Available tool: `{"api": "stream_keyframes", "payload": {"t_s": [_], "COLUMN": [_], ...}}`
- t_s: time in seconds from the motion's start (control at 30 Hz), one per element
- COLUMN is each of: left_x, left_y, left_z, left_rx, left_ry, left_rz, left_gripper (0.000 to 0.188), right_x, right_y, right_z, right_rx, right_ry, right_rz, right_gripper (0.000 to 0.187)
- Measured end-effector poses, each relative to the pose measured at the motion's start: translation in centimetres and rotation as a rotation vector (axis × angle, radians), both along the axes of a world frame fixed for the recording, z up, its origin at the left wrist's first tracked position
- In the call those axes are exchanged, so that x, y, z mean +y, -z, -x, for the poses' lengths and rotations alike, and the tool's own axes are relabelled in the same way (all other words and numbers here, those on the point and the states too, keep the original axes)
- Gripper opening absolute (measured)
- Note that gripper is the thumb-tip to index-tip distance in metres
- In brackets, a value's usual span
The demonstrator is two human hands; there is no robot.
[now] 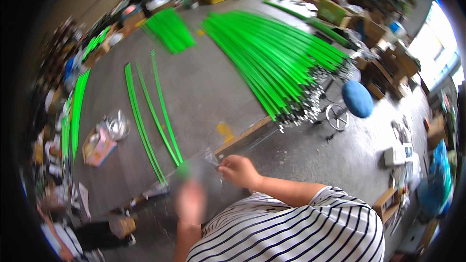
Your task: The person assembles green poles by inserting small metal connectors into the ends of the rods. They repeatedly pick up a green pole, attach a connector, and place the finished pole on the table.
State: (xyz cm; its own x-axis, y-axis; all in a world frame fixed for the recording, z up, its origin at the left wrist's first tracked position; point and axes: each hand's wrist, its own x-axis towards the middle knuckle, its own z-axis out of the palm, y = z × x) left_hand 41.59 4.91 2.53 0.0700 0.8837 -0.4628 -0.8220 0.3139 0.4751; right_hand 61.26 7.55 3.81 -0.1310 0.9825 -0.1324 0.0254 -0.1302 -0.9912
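My right hand (240, 171) is closed in a pinch beside the table's near edge. A bit of clear, film-like material shows next to its fingertips, but I cannot make out what they hold. My left hand (191, 201) is to its left, covered by a blurred patch that hides its fingers. Long thin green strips (160, 102) run across the grey table (199, 92), and their near ends reach the blurred patch above my left hand. Another pair of green strips (141, 123) lies just to the left.
A wide fan of green strips (272, 53) with pale ends overhangs the table's right edge. A shorter green bundle (170, 29) lies at the back. A small box (99, 146) sits at left. A blue round stool (357, 99) stands right. Another person (65, 237) is at lower left.
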Motion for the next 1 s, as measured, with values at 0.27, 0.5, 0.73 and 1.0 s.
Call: {"api": "stream_keyframes", "payload": {"t_s": [0.27,0.5,0.73,1.0], "left_x": [1.8,0.6,0.0,-0.2], "left_y": [-2.6,-6.5,-5.8,-6.9], "left_z": [-3.2,-4.8,-3.7,-2.8], "left_rx": [0.383,0.32,0.257,0.167], "left_ry": [0.142,0.159,0.18,0.202], "left_rz": [-0.275,-0.252,-0.296,-0.21], "left_gripper": [0.008,0.013,0.017,0.014], "right_x": [0.4,0.3,-0.3,-0.7], "right_y": [-3.8,-4.6,-5.3,-5.3], "right_z": [-1.3,-0.2,1.0,2.0], "right_rx": [-0.04,-0.07,-0.108,-0.141], "right_ry": [-0.067,-0.129,-0.125,-0.107], "right_rz": [-0.653,-0.743,-0.765,-0.826], "right_gripper": [0.01,0.006,0.008,0.012]}}
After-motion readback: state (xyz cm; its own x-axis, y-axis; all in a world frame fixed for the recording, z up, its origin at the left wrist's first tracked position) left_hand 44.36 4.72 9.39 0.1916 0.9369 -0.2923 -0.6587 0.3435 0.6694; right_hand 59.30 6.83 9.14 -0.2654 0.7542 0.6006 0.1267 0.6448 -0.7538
